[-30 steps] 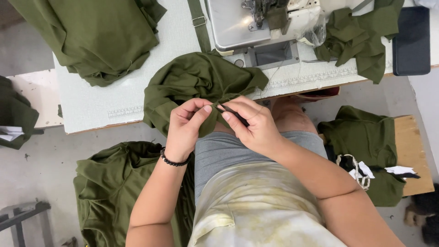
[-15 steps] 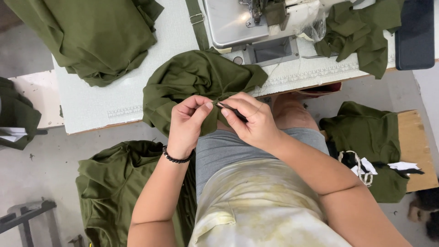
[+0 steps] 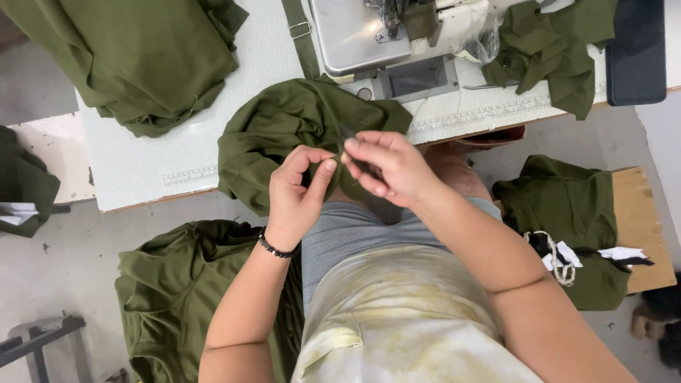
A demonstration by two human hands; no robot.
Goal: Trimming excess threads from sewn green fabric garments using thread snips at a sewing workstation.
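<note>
Grip: left hand (image 3: pixel 298 195) pinching olive garment (image 3: pixel 298 131) edge; right hand (image 3: pixel 386 167) clenched on small dark snips (image 3: pixel 358 162) | garment draped off counter (image 3: pixel 142 170) edge | keep fabric taut, blades near pinch.

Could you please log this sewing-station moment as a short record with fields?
setting: white worktable with a sewing machine
left hand: pinches the olive garment hanging off the table edge
right hand: holds a small dark tool, kind unclear, against the garment
wrist: black bead bracelet on the left
nearby: olive fabric pile on the table, another pile on the floor, more on a wooden stool
</note>
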